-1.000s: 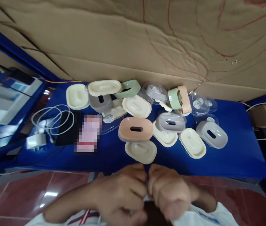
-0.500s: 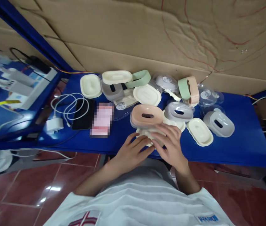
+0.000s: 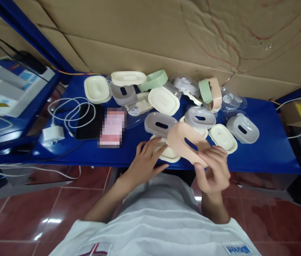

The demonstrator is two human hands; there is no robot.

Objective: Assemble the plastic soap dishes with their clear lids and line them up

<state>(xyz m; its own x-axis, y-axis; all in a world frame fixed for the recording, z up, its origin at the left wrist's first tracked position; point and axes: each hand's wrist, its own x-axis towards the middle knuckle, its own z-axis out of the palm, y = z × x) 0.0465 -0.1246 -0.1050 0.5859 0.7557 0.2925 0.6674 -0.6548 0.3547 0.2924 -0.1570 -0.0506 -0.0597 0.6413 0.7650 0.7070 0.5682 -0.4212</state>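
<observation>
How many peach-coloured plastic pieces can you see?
2: one peach piece in the right hand, another peach piece at the back beside a green piece. More may be hidden.

The oval cover (image 3: 178, 143) in the right hand (image 3: 215, 171) is plain peach. Just by the fingertips of the left hand (image 3: 145, 159), the lid (image 3: 170, 155) is cream; beyond that hand, a slotted cover (image 3: 152, 122) is greyish lilac. Farther out from both hands, a ring-like piece (image 3: 154, 80) is pale green. The desk (image 3: 269, 151) around the hands is bright blue, the far cardboard (image 3: 129, 44) brown with thin red lines. Nearer than the hands, the shirt (image 3: 156, 227) is white.
</observation>
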